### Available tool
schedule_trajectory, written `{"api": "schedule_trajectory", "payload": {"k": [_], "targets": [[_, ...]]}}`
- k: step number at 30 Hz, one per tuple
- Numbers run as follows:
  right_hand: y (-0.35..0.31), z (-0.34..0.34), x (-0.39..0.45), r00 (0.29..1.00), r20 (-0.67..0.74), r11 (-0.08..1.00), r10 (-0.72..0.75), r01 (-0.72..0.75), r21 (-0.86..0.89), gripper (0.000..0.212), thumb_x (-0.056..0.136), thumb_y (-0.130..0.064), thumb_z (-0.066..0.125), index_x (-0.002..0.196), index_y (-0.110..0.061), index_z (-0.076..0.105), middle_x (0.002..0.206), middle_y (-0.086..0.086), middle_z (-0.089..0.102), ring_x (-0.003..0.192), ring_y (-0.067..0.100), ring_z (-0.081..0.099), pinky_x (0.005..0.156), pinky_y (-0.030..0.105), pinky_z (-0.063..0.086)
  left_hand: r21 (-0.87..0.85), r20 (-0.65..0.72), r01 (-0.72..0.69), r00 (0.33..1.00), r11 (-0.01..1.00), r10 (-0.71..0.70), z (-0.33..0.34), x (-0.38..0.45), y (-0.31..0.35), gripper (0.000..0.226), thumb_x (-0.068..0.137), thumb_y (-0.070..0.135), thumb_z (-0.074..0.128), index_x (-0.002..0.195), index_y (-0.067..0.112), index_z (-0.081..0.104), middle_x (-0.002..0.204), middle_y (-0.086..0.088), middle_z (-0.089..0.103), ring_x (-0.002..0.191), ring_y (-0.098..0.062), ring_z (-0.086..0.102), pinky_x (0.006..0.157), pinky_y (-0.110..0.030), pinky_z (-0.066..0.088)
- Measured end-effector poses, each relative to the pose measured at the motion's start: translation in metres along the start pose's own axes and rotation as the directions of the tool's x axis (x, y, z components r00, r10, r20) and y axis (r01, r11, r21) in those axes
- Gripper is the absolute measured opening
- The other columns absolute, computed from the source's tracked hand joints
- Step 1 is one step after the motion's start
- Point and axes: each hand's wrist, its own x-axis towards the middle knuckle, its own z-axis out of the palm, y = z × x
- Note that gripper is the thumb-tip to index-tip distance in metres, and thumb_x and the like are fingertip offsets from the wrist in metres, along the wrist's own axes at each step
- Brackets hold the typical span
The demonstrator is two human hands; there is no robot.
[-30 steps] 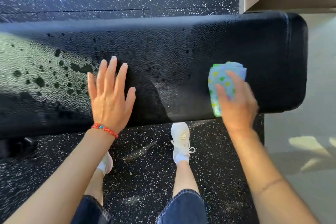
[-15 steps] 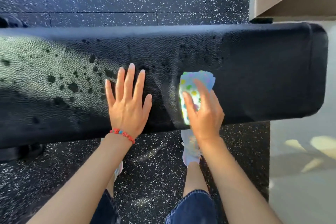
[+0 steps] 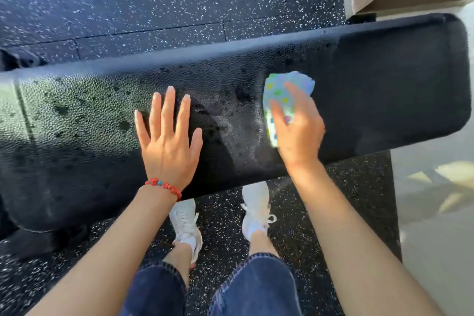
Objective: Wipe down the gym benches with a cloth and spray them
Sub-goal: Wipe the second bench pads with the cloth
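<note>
The bench pad (image 3: 384, 90) lies across in front of you, wet droplets (image 3: 64, 110) beading its left part. Your right hand (image 3: 297, 133) presses the folded cloth (image 3: 279, 90) down mid-pad, fingers curled over it. Your left hand (image 3: 168, 143) rests flat, fingers spread. Run overlapping strokes leftward, pressing evenly into those droplets.

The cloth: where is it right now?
In the head view, the cloth lies on the bench, right of centre, pressed under the right hand, with the left hand flat on the pad beside it.
</note>
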Motion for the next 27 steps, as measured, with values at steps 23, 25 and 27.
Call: {"api": "schedule_trajectory", "payload": {"k": [23,25,27], "targets": [[-0.039,0.029,0.044,0.960,0.185,0.977,-0.210,0.213,0.003,0.037,0.086,-0.033,0.061,0.121,-0.019,0.059,0.099,0.013,0.064,0.093,0.032,0.058,0.076,0.038,0.042,0.042,-0.029,-0.020,0.999,0.999,0.022,-0.006,0.000,-0.010,0.050,0.094,0.035,0.041,0.139,0.013,0.039,0.147,-0.012,0.036,0.135,-0.030,0.032,0.109,-0.052,0.020],[-0.017,0.017,0.058,0.970,0.145,0.977,-0.194,0.204,-0.057,0.037,0.087,-0.034,0.061,0.121,-0.018,0.059,0.099,0.016,0.064,0.093,0.034,0.059,0.076,0.040,0.042,0.075,-0.051,0.003,0.999,0.997,0.000,-0.008,-0.002,-0.020,0.049,0.095,0.035,0.039,0.139,0.013,0.039,0.146,-0.013,0.036,0.134,-0.031,0.033,0.108,-0.052,0.021],[0.002,0.006,0.074,0.996,0.050,0.996,-0.077,0.078,-0.034,0.038,0.087,-0.033,0.059,0.122,-0.017,0.058,0.107,0.017,0.064,0.097,0.035,0.058,0.081,0.038,0.038,0.103,-0.065,0.030,0.998,0.994,-0.023,-0.010,-0.004,-0.033,0.049,0.095,0.035,0.036,0.139,0.012,0.039,0.146,-0.014,0.036,0.135,-0.032,0.032,0.108,-0.053,0.020]]}}
